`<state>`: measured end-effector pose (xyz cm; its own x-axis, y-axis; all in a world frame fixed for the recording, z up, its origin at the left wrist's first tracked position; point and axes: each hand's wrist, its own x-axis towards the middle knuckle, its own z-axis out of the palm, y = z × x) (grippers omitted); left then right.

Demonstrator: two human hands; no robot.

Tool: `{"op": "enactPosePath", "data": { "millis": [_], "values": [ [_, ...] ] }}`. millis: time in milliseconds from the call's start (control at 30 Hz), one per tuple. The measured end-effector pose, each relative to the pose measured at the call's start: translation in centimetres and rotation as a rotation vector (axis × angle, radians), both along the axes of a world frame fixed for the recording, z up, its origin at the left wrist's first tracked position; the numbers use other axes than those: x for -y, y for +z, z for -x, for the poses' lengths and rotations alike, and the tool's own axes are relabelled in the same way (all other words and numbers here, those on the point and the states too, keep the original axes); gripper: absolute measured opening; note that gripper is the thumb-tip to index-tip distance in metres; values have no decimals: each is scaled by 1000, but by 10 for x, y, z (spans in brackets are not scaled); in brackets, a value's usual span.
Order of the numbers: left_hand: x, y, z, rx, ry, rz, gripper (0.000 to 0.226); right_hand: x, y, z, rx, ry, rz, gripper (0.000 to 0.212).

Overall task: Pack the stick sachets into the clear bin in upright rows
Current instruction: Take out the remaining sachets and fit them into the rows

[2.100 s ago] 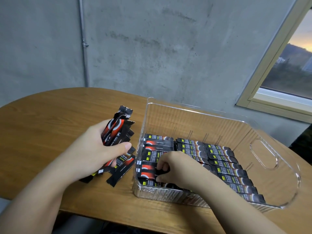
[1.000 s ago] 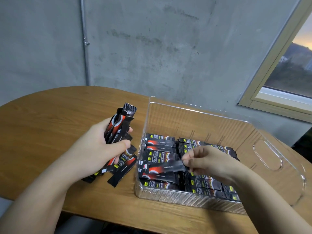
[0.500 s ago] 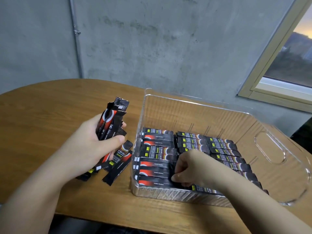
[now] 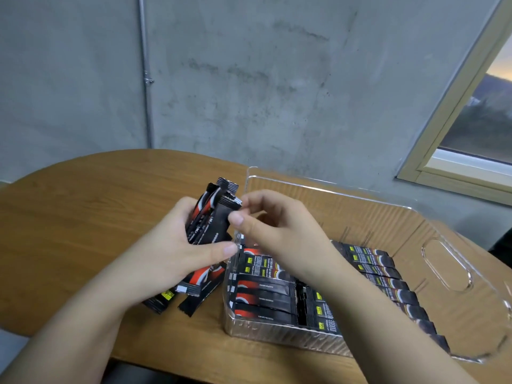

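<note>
My left hand (image 4: 169,250) grips a bundle of black-and-red stick sachets (image 4: 210,217), held upright beside the left wall of the clear bin (image 4: 448,261). My right hand (image 4: 279,234) has its thumb and fingers at the top of the front sachet in that bundle, pinching its edge. Inside the bin, several sachets (image 4: 266,297) lie side by side in rows along the near half; my right forearm hides part of them.
The bin stands on a wooden table (image 4: 83,217) with a rounded far edge. Its right wall has a cut-out handle (image 4: 446,264). A concrete wall with a thin pipe (image 4: 145,79) is behind, and a window (image 4: 482,126) at right.
My right hand left the sachets in the bin, rose and moved left to the bundle in my left hand. The left hand lifted the bundle slightly toward the bin.
</note>
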<state>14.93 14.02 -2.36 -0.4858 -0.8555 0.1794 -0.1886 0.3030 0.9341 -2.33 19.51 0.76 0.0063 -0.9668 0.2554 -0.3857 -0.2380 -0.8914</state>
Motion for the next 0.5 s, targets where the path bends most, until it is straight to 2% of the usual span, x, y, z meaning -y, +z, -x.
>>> {"op": "enactPosePath", "data": {
  "millis": [100,267,433,500],
  "values": [
    [-2,4,-2,13,2,12,80,4,5,-8,79,10,-3,13],
    [-7,10,-1,50,-50,57,73,7,5,-9,48,-1,33,17],
    [-2,20,2,-2,-26,71,33,9,9,5,236,-72,83,16],
    [1,24,4,-40,12,103,25,11,10,11,315,-92,102,14]
  ]
}}
